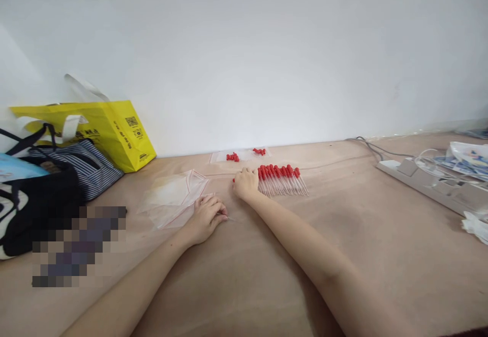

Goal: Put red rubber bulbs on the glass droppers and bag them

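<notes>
My left hand (209,216) pinches a thin, pale stick (231,218) just below the clear plastic bags (173,194). My right hand (246,182) lies at the left end of a row of red-tipped clear sticks (280,178). Its fingers curl down beside a bit of red, and what they hold is hidden. Behind the row, small red pieces (233,157) and another little red cluster (259,151) rest on a flat clear bag (218,157) near the wall.
A yellow bag (114,133), a striped pouch (89,166) and a black bag (46,205) stand at the left, with a blurred-out item (82,245) in front. At the right lie a white power strip (430,182), cables, plastic packets (468,156) and a crumpled tissue (475,225).
</notes>
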The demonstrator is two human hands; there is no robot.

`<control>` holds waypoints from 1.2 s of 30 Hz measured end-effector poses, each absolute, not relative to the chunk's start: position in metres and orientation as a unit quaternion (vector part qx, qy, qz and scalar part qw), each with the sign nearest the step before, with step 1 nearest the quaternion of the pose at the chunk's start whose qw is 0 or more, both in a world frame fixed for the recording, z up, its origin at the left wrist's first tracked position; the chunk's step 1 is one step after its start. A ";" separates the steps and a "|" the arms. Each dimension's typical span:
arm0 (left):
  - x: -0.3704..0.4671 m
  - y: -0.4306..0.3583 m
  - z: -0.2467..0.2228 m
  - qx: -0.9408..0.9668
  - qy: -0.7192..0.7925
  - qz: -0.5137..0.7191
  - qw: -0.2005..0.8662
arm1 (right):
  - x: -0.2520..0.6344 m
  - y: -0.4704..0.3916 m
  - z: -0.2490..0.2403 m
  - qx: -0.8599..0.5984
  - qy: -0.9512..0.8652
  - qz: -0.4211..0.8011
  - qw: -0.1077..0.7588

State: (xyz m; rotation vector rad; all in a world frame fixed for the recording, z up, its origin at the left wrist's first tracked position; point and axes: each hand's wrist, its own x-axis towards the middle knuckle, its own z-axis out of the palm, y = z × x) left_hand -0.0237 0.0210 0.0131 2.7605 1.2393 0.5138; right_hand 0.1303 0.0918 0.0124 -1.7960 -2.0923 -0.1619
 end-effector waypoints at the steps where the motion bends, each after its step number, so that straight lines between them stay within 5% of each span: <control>1: -0.024 0.021 0.013 0.900 0.402 0.168 0.035 | 0.130 0.093 0.012 -0.641 -0.743 -0.056 0.186; 17: 0.012 0.005 0.007 0.835 0.476 0.277 0.018 | 0.180 0.015 0.018 -0.542 -0.815 0.026 0.206; 26: 0.012 0.011 0.007 0.877 0.421 0.230 0.039 | 0.188 -0.004 0.009 -0.489 -0.818 0.066 0.294; 36: 0.013 0.018 0.004 0.865 0.417 0.264 0.089 | 0.182 -0.015 0.002 -0.463 -0.857 0.055 0.219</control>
